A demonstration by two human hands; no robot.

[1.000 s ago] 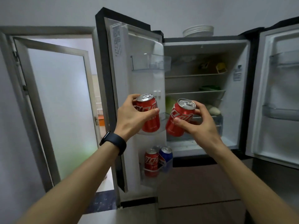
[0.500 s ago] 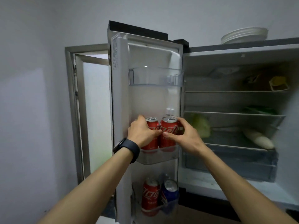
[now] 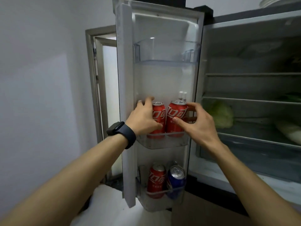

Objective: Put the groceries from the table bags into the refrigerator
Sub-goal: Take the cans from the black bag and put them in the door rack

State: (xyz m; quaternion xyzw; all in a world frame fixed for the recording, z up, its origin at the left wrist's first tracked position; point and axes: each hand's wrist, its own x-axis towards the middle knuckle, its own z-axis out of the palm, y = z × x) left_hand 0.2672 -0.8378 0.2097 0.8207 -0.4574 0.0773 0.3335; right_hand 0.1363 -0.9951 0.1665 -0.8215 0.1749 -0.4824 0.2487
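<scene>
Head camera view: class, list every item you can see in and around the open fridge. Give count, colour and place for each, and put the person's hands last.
left red can: 1, red, upright in the middle door bin
right red can: 1, red, same bin, beside the left one
lower red can: 1, red, lower door bin
blue can: 1, blue, lower door bin, beside the red one
small bottles: 2, white, behind the right red can
top door bin: 1, clear, top of the door
cabbage: 1, green, fridge shelf
plates: stack, white, on top of the fridge
watch: 1, black, left wrist
left hand: 1, grips the left red can
right hand: 1, fingers curled round the right red can
</scene>
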